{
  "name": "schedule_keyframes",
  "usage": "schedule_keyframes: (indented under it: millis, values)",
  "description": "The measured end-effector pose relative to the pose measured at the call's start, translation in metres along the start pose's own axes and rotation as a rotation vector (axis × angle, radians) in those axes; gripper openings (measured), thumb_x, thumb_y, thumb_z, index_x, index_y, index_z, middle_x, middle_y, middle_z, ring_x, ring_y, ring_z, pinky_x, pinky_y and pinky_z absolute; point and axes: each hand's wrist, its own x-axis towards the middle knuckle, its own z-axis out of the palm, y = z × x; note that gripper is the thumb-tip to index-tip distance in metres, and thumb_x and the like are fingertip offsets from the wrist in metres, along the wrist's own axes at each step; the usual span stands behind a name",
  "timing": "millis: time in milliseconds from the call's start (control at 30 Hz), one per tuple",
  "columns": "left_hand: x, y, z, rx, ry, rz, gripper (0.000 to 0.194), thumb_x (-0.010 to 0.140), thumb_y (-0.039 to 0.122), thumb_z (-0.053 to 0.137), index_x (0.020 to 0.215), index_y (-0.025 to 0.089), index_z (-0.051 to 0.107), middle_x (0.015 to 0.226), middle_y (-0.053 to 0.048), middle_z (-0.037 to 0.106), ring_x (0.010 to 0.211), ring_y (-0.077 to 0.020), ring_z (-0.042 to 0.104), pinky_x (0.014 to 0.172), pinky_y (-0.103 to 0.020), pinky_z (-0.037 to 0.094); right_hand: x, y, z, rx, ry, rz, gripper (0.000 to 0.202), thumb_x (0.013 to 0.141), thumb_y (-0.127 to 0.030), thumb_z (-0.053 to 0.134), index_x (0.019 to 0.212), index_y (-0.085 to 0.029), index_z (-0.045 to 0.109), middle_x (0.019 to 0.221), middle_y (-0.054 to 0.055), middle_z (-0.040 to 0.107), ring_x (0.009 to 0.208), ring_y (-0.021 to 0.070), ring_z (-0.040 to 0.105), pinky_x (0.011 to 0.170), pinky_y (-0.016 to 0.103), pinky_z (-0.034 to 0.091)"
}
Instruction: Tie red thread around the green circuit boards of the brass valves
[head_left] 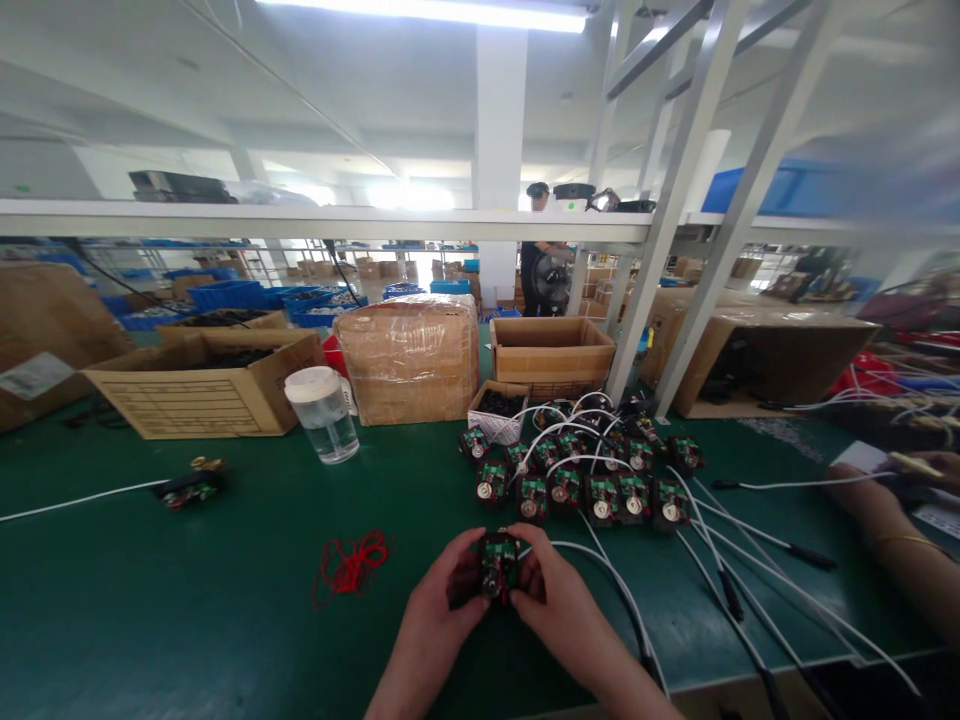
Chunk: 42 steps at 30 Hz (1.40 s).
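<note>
A small black unit with a green circuit board (498, 562) is held between both hands near the front middle of the green table. My left hand (448, 590) grips its left side with thumb and fingers. On its right side, my right hand (551, 590) closes round the edge, beside a white cable (600, 558) that runs off to the right. Just behind the hands, several similar units (602, 498) stand in rows with white cables among them. A tangle of thin red wire (354, 563) lies left of my left hand.
Behind are a clear jug (324, 415), a wrapped carton (409, 360), an open carton (551, 350) and a small white basket (497, 425) of black parts. One more unit (189, 488) lies far left. Another person's arm (892, 530) rests at the right edge. Metal posts (667, 230) rise behind.
</note>
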Motion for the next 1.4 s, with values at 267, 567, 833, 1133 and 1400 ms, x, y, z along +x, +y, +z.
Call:
schedule_keyframes:
  millis: [267,567,833,1133,1400]
  values:
    - [0.002,-0.004,0.011,0.043,0.075,0.055,0.06,0.064,0.018,0.07,0.123,0.021,0.058,0.109,-0.007,0.075,0.102,-0.0275,0.072,0.097,-0.041,0.054,0.001,0.003,0.003,-0.017,0.006,-0.021,0.07,0.068,0.001,0.056,0.132,-0.028,0.051,0.091,-0.003,0.062,0.076,0.0164,0.061,0.069,0.026,0.048]
    - [0.004,-0.014,0.017,0.059,0.145,0.074,0.059,0.065,0.02,0.071,0.122,0.021,0.057,0.116,-0.009,0.073,0.107,-0.0286,0.07,0.102,-0.045,0.051,-0.004,0.011,0.01,-0.057,0.063,-0.042,0.077,0.068,-0.004,0.059,0.141,-0.028,0.049,0.117,0.004,0.065,0.096,0.0211,0.066,0.088,0.034,0.052]
    - [0.003,-0.015,0.012,0.038,0.09,0.045,0.063,0.064,0.015,0.067,0.126,0.023,0.056,0.112,-0.005,0.076,0.104,-0.0253,0.072,0.097,-0.036,0.054,-0.004,-0.01,-0.006,-0.244,0.023,-0.027,0.073,0.069,-0.006,0.066,0.137,-0.029,0.055,0.127,0.005,0.058,0.108,0.0237,0.061,0.096,0.034,0.048]
    - [0.006,-0.021,0.012,0.073,0.098,0.078,0.064,0.063,0.015,0.067,0.126,0.023,0.058,0.11,-0.005,0.077,0.101,-0.0246,0.073,0.093,-0.033,0.056,0.009,-0.021,-0.004,-0.25,0.022,0.007,0.058,0.063,0.0,0.063,0.115,-0.024,0.062,0.103,0.001,0.065,0.088,0.0195,0.062,0.078,0.027,0.047]
    - [0.002,-0.034,0.017,0.121,0.195,0.151,0.062,0.066,0.019,0.066,0.128,0.022,0.059,0.117,-0.008,0.075,0.103,-0.0253,0.072,0.097,-0.036,0.056,0.006,-0.036,-0.035,-0.342,-0.202,-0.006,0.083,0.061,-0.005,0.065,0.14,-0.027,0.051,0.12,0.004,0.066,0.091,0.0187,0.065,0.082,0.027,0.05]
